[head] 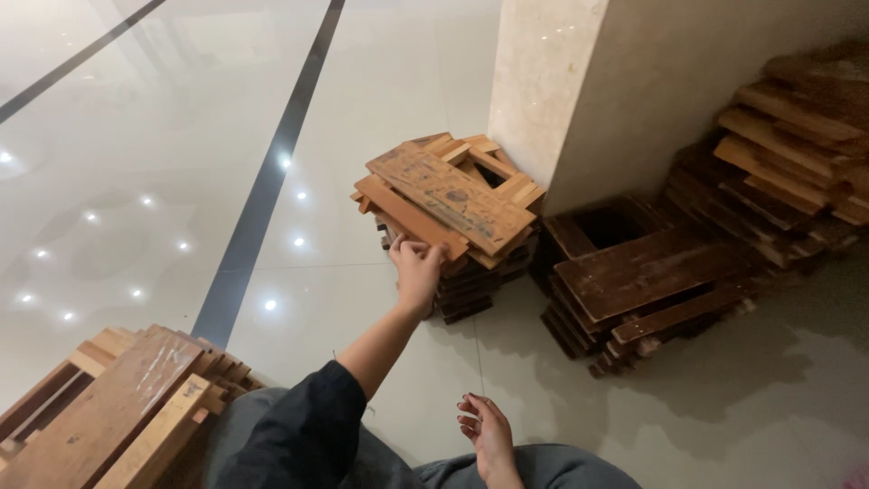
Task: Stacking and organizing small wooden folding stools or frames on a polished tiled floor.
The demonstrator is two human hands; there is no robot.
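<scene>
My left hand [417, 270] reaches forward from a black sleeve, fingers closed on the near edge of the top wooden slatted frame [453, 195]. That frame lies on a stack of similar light-brown frames [471, 281] on the glossy floor, beside a stone pillar. My right hand is not visible. A bare foot [487, 433] sticks out of grey trousers near the bottom edge.
A second pile of wooden frames [109, 412] lies at my lower left. Darker frames [647, 276] are stacked to the right of the pillar [543, 81], with more planks [797, 136] piled at the far right. A dark stripe [262, 181] crosses the shiny tiles.
</scene>
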